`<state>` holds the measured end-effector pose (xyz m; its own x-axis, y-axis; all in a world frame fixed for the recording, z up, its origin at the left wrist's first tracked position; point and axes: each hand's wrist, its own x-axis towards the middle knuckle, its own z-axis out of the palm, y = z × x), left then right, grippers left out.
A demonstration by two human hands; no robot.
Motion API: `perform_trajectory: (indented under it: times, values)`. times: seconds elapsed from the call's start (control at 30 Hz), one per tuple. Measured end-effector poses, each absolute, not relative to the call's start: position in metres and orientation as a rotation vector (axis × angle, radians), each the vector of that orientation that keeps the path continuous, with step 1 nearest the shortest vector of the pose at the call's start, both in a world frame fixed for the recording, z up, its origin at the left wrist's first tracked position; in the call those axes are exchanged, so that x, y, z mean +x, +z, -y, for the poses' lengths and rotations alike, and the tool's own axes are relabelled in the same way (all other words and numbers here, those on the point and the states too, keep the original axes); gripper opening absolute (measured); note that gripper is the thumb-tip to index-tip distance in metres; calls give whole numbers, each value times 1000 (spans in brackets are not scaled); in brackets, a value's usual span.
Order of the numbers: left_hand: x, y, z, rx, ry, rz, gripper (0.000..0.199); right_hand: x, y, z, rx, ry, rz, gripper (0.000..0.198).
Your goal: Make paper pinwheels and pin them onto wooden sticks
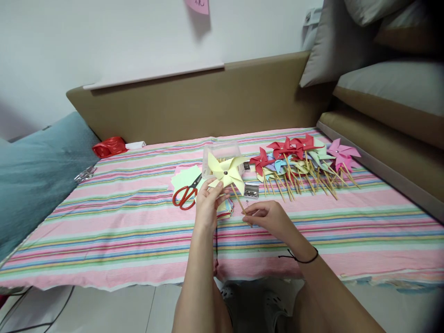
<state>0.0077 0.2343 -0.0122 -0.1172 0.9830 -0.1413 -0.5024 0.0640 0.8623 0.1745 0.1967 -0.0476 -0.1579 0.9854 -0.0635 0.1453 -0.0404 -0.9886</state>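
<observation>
A pale yellow paper pinwheel (231,176) on a thin wooden stick is held up in front of me. My left hand (209,201) pinches one of its lower paper blades from the left. Lower down, the fingers of my right hand (265,216) are closed on the stick near its bottom end. A dark round pin shows at the centre of the blades. Just behind the pinwheel sits a clear plastic box (222,150), partly hidden by it. Red-handled scissors (185,195) lie beside my left hand, on light green paper sheets (185,177).
Finished pinwheels (301,157) in several colours lie heaped at the right. A small box of metal pins (251,191) is near the middle. Red plastic (110,148) and a white item (135,145) lie at the back left. A striped cloth (121,222) covers the surface; cushions (391,88) stand right.
</observation>
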Motion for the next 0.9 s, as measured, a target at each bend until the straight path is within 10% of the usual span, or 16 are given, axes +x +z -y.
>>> perform_trajectory:
  times: [0.6, 0.9]
  values:
    - [-3, -7, -238, 562, 1772, -1144, 43, 191, -49, -200, -1284, 1340, 1401, 30]
    - [20, -20, -234, 940, 1278, -1057, 51, 176, -46, -201, -1187, 1305, 1243, 29]
